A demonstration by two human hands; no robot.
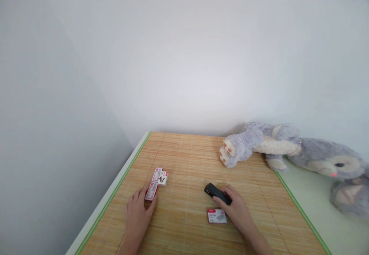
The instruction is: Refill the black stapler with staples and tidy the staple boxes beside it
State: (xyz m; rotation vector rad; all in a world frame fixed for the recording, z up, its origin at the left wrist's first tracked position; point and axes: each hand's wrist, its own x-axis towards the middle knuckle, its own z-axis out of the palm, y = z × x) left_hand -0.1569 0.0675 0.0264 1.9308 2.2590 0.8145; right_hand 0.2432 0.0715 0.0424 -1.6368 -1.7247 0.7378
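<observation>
My left hand (140, 212) rests at the left of the mat, thumb and fingers on either side of a small red-and-white staple box (152, 191). Touching or nearly touching that box's far end is a second staple box (157, 174) of the same look. A third small box (163, 178), with a dark picture on it, sits against their right side. On the right, my right hand (235, 205) grips a black stapler (216, 193) between thumb and fingers, and the stapler lies slanted on the mat. Just in front of it lies another red-and-white staple box (217, 216), flat and apart from the hand.
A bamboo mat (184, 155) with green edging covers much of the pale table (305, 182). A large grey plush toy (259, 141) lies across the far right corner, its feet over the mat. White walls (184, 55) stand behind and to the left.
</observation>
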